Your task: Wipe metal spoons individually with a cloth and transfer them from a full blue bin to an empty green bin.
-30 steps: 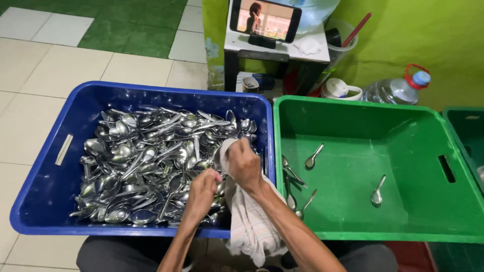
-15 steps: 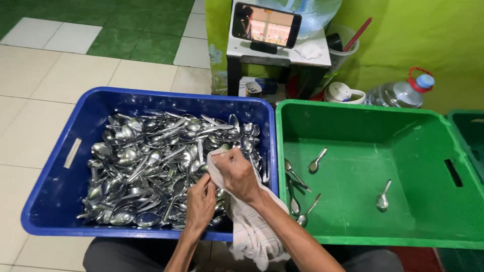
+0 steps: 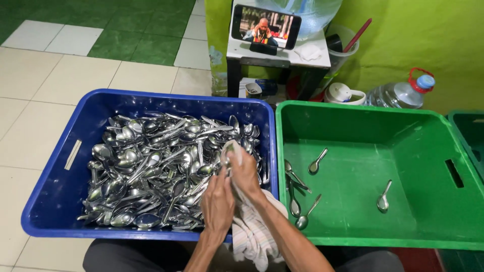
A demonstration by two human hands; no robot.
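Head view: my left hand (image 3: 218,197) has come up against my right hand (image 3: 245,176). Both now clench the striped white cloth (image 3: 250,229) around a steel spoon (image 3: 230,149), above the blue plastic crate (image 3: 50,194), near its right edge. Wiping this one, I'd judge.

Left hand (image 3: 218,201): moved right, now pressed against right hand (image 3: 245,174). Striped cloth (image 3: 231,151): bunched upward between both, apparently wrapping a spoon. Phone screen (image 3: 265,26): picture differs.
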